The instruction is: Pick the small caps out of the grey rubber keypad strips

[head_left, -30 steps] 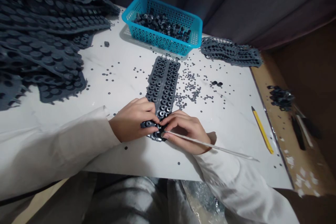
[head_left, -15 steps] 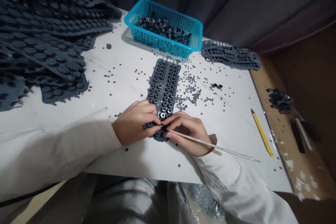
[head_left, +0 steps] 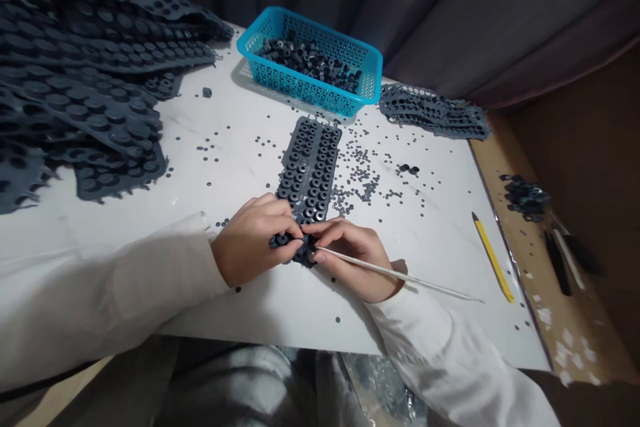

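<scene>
A dark grey moulded rubber strip with rows of round, holed studs lies lengthwise in front of me on the white table. My left hand is closed in a pinch at the strip's near end, thumb and forefinger on its studs. Opposite it, my right hand is closed around a thin white stick-shaped tool, whose long end points right, past my wrist. The right fingertips also touch the strip's near end, close to the left ones. Between the fingertips, the exact contact is hidden.
A blue perforated basket with small dark rubber pieces stands behind the strip. Stacked rubber sheets fill the left; another sheet lies at back right. Tiny dark discs are scattered about. A yellow cutter lies near the right edge.
The view has shifted slightly, so the table things sit a little lower. Both hands stay at the strip's near end, their fingertips having moved only slightly.
</scene>
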A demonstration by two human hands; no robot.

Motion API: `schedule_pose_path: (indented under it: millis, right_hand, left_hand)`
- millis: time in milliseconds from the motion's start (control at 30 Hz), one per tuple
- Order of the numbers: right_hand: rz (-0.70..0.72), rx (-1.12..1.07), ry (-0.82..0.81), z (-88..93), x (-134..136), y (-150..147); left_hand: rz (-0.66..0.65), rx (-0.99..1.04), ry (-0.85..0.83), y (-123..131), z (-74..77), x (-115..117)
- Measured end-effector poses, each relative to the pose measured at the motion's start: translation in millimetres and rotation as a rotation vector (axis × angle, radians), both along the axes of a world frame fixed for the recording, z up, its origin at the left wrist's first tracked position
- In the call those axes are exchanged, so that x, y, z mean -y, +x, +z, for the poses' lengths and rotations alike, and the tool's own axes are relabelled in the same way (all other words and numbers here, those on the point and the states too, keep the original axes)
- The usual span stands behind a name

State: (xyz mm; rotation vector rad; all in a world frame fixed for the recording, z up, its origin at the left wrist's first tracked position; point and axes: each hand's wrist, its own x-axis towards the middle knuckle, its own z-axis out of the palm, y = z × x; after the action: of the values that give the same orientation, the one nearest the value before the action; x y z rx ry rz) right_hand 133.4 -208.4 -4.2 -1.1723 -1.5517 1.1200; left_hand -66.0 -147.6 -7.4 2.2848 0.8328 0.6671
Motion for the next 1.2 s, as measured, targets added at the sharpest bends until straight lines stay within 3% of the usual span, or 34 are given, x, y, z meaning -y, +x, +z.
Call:
schedule_pose_path:
  millis: [667, 933, 1200]
  right_hand:
    - [-0.034, -0.249, -0.212, 1.7, -1.6, 1.9]
    - [-0.036, -0.096, -0.070, 1.6, -2.1, 0.7]
    - [-0.072, -0.032, 0.054, 5.4, -2.0, 0.3]
  left_hand:
    - [-0.020, -0.010, 0.015, -3.4, 3.2, -0.5]
    - [-0.036, -0.037, 0.127, -2.9, 3.0, 0.7]
    - [0.031, 0.074, 0.155, -1.2, 7.5, 2.3]
